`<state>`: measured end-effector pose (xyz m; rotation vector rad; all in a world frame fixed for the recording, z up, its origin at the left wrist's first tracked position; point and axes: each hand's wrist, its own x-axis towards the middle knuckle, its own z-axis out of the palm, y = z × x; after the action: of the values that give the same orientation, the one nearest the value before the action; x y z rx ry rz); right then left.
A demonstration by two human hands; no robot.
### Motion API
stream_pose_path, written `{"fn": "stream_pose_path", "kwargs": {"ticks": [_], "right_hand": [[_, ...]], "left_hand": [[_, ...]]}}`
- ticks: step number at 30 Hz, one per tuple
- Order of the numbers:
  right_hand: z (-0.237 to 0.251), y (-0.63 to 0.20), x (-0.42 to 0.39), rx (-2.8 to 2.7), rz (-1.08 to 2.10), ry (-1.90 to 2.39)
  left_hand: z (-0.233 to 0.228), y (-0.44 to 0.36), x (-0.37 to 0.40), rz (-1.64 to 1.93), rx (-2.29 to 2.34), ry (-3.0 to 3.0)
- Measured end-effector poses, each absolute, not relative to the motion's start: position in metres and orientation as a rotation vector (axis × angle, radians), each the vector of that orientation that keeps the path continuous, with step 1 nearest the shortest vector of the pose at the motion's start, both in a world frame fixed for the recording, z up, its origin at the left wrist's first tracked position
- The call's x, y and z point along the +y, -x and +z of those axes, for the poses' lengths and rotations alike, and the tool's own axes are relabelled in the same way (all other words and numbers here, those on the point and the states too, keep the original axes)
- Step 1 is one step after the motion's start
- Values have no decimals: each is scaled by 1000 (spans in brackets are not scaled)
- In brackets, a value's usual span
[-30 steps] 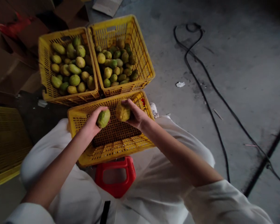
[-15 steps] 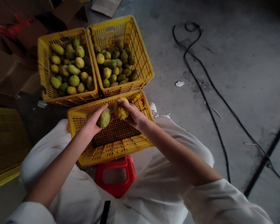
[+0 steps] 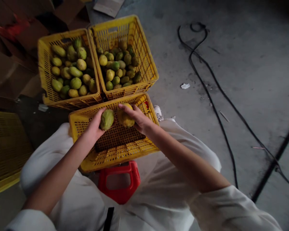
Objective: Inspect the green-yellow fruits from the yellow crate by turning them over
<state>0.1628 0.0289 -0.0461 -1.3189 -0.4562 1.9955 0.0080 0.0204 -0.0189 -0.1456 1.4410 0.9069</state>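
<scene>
My left hand (image 3: 94,126) is closed around an oval, ridged green fruit (image 3: 107,119). In my right hand (image 3: 139,119) is a lumpy yellow fruit (image 3: 125,117), with the thumb laid across its top. I cannot make out the exact kind of either fruit. Both are held side by side, a little apart, above a yellow plastic crate (image 3: 121,158) between my knees. The part of that crate's slotted floor that shows is bare. Beyond it stand a left crate (image 3: 45,48) and a right crate (image 3: 148,48), each with many green and yellow fruits in it.
A red plastic stool or handle-like frame (image 3: 135,179) sits between my legs. Another yellow crate (image 3: 9,144) stands at the far left, below cardboard boxes (image 3: 7,73). Black cable (image 3: 216,80) runs over the concrete floor on the right, near a white scrap (image 3: 185,86).
Both fruits have turned in my hands. The green one has shifted slightly up, the yellow one slightly down. My grip on each is kept.
</scene>
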Motion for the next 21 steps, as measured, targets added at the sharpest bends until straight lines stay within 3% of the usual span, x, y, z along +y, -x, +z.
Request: {"fn": "stream_pose_path", "kwargs": {"ticks": [5,21], "right_hand": [[-42,-163,30,-469,1904,1375],[-32,-160,33,-291,2077,1207]], "left_hand": [[-19,-10,17,882,1412,72],[-14,-14,16,911,1437,19]]}}
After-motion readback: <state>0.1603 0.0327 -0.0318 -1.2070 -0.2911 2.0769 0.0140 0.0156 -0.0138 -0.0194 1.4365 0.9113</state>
